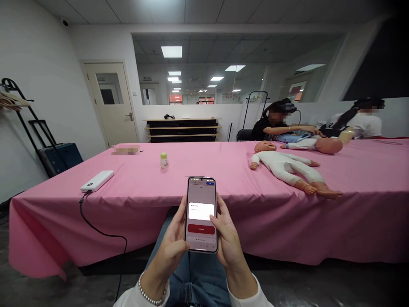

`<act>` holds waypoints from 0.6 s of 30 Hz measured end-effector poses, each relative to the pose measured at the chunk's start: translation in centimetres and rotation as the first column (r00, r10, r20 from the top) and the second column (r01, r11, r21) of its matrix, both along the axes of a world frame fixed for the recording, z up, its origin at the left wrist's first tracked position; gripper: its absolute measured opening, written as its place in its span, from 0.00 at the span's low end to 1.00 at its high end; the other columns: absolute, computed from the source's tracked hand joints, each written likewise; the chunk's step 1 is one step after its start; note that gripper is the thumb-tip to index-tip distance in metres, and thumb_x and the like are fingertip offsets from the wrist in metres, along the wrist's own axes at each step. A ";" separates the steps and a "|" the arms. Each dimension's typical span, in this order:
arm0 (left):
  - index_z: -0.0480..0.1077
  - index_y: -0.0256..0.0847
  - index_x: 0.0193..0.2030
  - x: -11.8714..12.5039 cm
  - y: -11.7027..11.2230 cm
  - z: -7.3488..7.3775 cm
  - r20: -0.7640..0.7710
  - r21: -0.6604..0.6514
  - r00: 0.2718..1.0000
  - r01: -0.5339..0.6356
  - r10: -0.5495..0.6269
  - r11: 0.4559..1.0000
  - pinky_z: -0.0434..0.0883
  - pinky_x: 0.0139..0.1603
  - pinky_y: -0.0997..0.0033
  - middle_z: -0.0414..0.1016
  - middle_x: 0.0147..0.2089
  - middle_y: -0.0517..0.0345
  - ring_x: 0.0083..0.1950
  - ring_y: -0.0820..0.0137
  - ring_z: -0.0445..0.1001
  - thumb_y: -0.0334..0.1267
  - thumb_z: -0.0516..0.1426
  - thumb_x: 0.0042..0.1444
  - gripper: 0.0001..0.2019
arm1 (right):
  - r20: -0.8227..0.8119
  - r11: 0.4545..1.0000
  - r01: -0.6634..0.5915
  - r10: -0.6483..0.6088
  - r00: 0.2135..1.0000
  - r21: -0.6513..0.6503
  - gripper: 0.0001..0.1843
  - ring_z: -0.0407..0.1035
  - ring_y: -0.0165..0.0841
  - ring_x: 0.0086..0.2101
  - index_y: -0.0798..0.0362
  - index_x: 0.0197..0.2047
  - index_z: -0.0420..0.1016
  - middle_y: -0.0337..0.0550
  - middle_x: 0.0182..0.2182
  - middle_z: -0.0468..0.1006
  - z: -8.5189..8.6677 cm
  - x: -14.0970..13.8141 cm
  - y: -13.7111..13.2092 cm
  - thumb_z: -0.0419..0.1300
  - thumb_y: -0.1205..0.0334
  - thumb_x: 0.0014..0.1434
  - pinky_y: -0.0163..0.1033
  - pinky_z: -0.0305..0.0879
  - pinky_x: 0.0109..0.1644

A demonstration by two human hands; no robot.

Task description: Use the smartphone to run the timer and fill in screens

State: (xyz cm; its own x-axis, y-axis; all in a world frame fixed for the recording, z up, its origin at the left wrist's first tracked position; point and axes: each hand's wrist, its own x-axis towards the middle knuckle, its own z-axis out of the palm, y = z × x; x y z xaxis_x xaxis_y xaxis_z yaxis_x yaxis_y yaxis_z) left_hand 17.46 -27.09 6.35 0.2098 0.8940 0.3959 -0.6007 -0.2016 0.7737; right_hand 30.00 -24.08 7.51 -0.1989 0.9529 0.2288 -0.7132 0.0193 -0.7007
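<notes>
A smartphone (201, 215) is held upright between my two hands, above my lap and in front of the table edge. My left hand (174, 236) grips its left side, with the thumb near the lower corner. My right hand (227, 232) wraps the right side, its thumb over the lit screen at a white pop-up box. Below the box the screen shows a red button. On the pink-covered table (191, 183) past the phone stands a small bottle with a green cap (164, 160). A baby doll in white clothes (284, 164) lies to the right.
A white power bank (97, 181) with a black cable hanging over the edge lies at the left. Behind the doll, a person wearing a headset (276, 121) handles another doll (327, 145). A second person (367, 119) sits farther right. A blue suitcase (62, 155) stands on the left.
</notes>
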 end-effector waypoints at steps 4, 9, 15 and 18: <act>0.44 0.54 0.66 0.0 0.0 0.1 0.002 -0.009 1.000 0.009 -0.009 1.000 0.55 0.67 0.61 0.44 0.69 0.65 0.70 0.61 0.42 0.26 0.54 0.41 0.44 | -0.012 1.000 -0.005 0.005 1.000 -0.009 0.37 0.69 0.37 0.48 0.44 0.61 0.52 0.43 0.51 0.72 0.3 0.0 -0.2 0.63 0.63 0.51 0.44 0.65 0.53; 0.43 0.54 0.67 0.0 0.0 0.1 -0.003 -0.009 1.000 0.006 -0.007 1.000 0.55 0.67 0.60 0.44 0.69 0.64 0.70 0.60 0.42 0.26 0.53 0.41 0.45 | -0.021 1.000 0.000 0.000 1.000 -0.015 0.36 0.69 0.37 0.48 0.45 0.61 0.53 0.43 0.51 0.71 0.7 -0.1 -0.5 0.62 0.63 0.51 0.45 0.65 0.54; 0.43 0.53 0.67 0.0 0.0 0.2 0.028 -0.019 0.999 0.018 -0.017 1.000 0.56 0.66 0.63 0.45 0.69 0.63 0.69 0.61 0.44 0.24 0.53 0.40 0.46 | -0.010 1.000 -0.008 0.008 1.000 -0.001 0.36 0.68 0.35 0.49 0.45 0.61 0.52 0.42 0.51 0.72 0.6 0.0 -0.3 0.63 0.63 0.51 0.42 0.65 0.53; 0.42 0.52 0.67 0.0 -0.2 0.4 0.042 -0.034 0.999 0.030 -0.028 0.999 0.58 0.65 0.64 0.45 0.69 0.63 0.69 0.62 0.45 0.23 0.52 0.40 0.46 | 0.010 1.000 -0.005 0.005 1.000 -0.013 0.37 0.68 0.36 0.49 0.44 0.61 0.51 0.42 0.51 0.72 0.7 0.0 -0.4 0.63 0.63 0.51 0.43 0.65 0.53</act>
